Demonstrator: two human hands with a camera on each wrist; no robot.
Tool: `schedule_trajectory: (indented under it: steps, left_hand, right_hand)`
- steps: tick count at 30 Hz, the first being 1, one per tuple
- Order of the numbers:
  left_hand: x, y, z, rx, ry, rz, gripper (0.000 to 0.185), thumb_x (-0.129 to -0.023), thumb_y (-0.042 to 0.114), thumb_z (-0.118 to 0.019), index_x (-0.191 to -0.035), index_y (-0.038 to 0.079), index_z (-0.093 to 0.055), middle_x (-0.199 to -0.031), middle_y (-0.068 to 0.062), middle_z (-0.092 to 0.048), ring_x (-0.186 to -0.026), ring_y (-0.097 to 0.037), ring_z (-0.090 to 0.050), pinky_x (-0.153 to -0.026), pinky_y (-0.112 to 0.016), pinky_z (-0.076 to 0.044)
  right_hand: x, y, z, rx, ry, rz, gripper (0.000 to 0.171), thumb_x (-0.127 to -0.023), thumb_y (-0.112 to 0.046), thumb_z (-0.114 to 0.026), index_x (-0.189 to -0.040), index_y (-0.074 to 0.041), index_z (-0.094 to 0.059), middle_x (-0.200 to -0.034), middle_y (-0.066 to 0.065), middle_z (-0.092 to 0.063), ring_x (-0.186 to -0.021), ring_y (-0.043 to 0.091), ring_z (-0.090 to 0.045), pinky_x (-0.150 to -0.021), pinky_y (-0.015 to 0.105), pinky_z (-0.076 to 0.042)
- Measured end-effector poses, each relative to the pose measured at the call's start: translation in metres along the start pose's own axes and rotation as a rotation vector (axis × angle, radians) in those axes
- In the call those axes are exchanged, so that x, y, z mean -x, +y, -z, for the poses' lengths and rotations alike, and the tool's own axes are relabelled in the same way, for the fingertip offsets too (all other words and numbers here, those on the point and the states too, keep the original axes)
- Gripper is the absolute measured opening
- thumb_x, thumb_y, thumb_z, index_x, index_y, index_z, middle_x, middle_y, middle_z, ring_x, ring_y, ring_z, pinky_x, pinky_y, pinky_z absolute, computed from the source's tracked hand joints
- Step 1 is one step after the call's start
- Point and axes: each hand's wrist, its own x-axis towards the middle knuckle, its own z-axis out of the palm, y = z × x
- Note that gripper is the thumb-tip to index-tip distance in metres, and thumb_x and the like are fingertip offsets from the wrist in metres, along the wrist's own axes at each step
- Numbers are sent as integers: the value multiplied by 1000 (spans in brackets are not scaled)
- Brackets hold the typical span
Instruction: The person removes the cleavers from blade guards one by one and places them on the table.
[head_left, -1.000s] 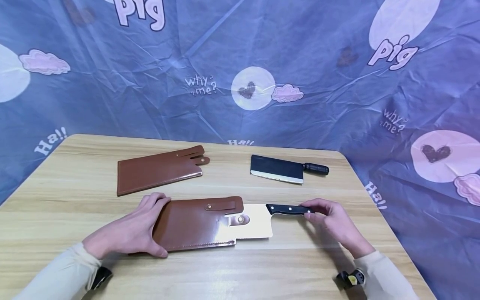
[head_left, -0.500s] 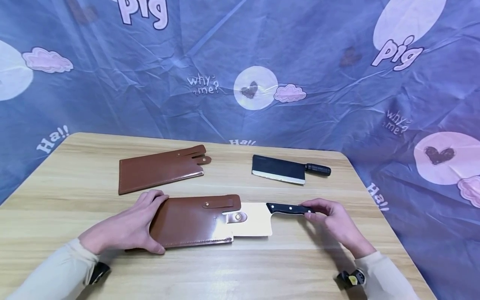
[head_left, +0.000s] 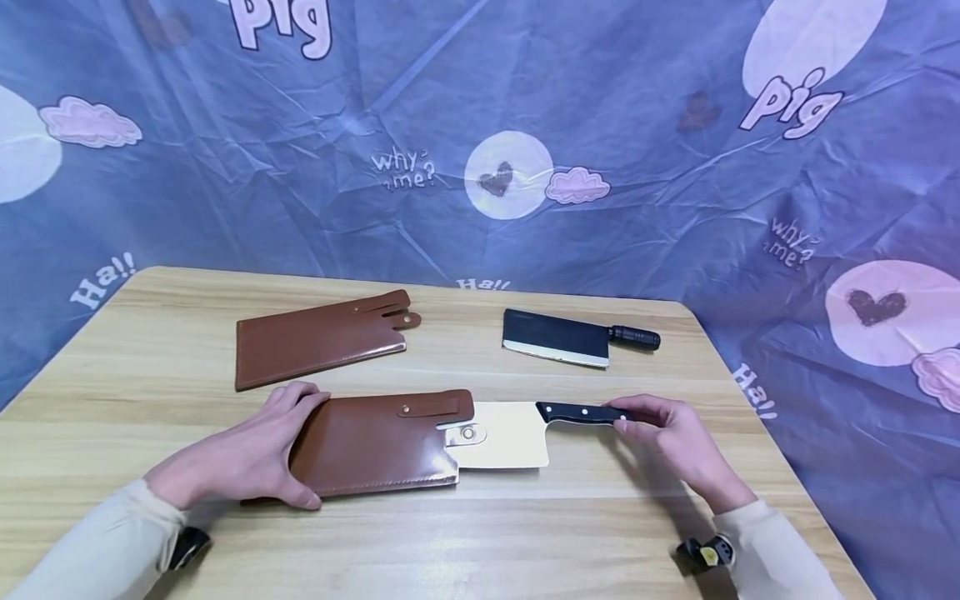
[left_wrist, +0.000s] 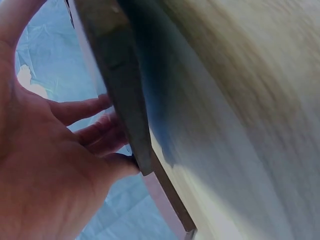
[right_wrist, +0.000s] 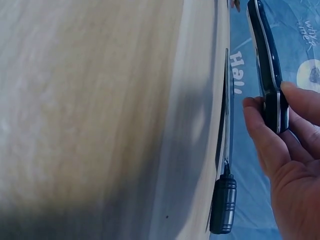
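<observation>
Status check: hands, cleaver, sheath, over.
Left hand grips sheath. Right hand pinches cleaver handle; blade partly out. Nothing blocking.

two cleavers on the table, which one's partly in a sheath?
The near, pale-bladed cleaver, partly inside the brown sheath with the right hand pinching its handle. The dark-bladed cleaver behind lies bare.

— How does the near sheath (head_left: 371, 446) look?
— Brown leather, smooth and rather glossy, stitched along its lower edge, with a metal snap (head_left: 468, 433) on the strap. The far sheath (head_left: 318, 337) is the same leather but duller.
— And the knife half inside it?
— A pale, satin-smooth metal blade (head_left: 506, 433) and a glossy black plastic handle (head_left: 581, 412) with small metal rivets.
— The other cleaver (head_left: 555, 337)?
— A dark matt blade, bright along its ground edge, and a ribbed black handle.
— The surroundings?
— A light wood-grain table (head_left: 600, 533), matt; a creased blue printed cloth backdrop (head_left: 637, 167).
</observation>
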Motion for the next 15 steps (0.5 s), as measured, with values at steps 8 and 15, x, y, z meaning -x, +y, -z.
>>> schedule_trajectory:
  steps: [8, 15]
  left_hand:
    - [2, -4, 1, 20, 6, 12, 120, -54, 60, -88, -141, -4, -37, -138, -15, -33, -127, -33, -33, -95, -52, -42]
    - [1, -7, 5, 24, 12, 9, 119, -54, 60, -88, -140, -5, -38, -136, -14, -33, -126, -34, -34, -96, -53, -40]
  right_hand:
    - [-1, 1, 1, -14, 14, 6, 34, -88, -23, -74, -118, -6, -71, -108, 5, -71, -99, 13, -63, -80, 20, -47]
    - [-1, 5, 3, -67, 23, 7, 35, -89, -18, -74, -119, -1, -69, -108, 9, -71, -96, 12, -64, -79, 21, -50]
